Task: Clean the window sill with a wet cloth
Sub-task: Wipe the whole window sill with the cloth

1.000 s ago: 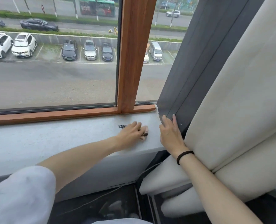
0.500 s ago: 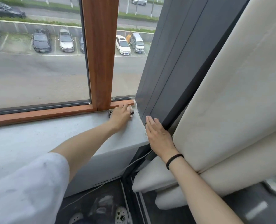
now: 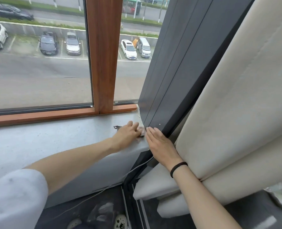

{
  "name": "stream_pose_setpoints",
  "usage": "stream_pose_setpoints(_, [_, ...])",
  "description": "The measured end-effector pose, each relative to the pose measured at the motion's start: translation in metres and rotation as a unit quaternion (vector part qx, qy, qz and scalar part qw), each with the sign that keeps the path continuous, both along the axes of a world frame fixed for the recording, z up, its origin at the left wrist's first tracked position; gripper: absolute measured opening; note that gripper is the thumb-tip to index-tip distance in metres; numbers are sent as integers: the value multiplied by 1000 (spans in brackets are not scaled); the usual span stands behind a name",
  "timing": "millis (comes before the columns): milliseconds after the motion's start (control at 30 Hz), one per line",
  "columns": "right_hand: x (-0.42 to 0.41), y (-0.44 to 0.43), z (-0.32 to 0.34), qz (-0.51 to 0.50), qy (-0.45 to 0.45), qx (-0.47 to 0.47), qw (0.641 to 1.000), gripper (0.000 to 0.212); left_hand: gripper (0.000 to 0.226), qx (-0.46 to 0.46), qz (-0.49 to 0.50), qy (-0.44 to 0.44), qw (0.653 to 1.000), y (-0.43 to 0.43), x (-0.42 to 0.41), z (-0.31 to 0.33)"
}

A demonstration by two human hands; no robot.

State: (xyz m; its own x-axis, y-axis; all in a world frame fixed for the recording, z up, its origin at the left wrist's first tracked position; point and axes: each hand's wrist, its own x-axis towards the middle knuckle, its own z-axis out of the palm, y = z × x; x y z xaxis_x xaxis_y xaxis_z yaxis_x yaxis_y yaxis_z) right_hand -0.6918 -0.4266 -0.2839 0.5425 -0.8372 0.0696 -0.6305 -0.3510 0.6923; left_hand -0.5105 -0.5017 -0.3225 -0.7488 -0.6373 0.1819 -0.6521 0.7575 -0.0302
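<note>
L hand wiping the R end of the sill, R hand flat by the corner.

Window sill (image 3: 38, 142): long open run to the left. Wood frame (image 3: 104, 55) bounds the back, and the front lip drops off just below the hand. Cloth (image 3: 118, 127) sits at the sill's R end, mostly hidden under the left hand (image 3: 128, 135), whose fingers bend over it and pin it down. Its long axis looks approx left-right: a dark corner pokes out left and a bit shows by the fingertips. 0.5 s ago hand and cloth were back against the frame; now they're nearer the front lip. The grey wall panel (image 3: 178, 71) closes the R end. Right hand (image 3: 160, 142) stays flat against that corner, fingers straight and together, holding nothing, with the cream curtain (image 3: 236, 96) beside it.
</note>
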Motion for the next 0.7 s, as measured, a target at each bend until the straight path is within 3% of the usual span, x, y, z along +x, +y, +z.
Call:
stream_pose_setpoints(67, [1,3,4,4,-12,-10,1000,52,54,-12,-94,-11,995,24,13,-11])
stream_pose_setpoints(133, [3,4,5,7,-14,-16,1000,52,52,20,-108,-26,994,26,28,-2])
stream_pose_setpoints(233, [7,3,3,-16,-8,3,1000,47,30,62,45,-10,997,-4,38,12])
stream_pose_setpoints(300, [11,3,0,-35,-3,18,999,42,32,76,192,-25,978,-17,31,23])
stream_pose_setpoints(367, [17,1,-2,-52,9,26,998,39,30,83,257,-17,963,-11,13,25])
stream_pose_setpoints(433, [21,0,-6,-61,19,21,998,31,32,108,239,19,965,11,-9,19])
stream_pose_setpoints(567, [28,-6,-8,-73,-16,9,997,16,35,120,110,44,986,63,-14,1])
stream_pose_setpoints(700, [30,-7,-2,-61,-23,8,998,16,40,110,236,45,965,39,37,-2])
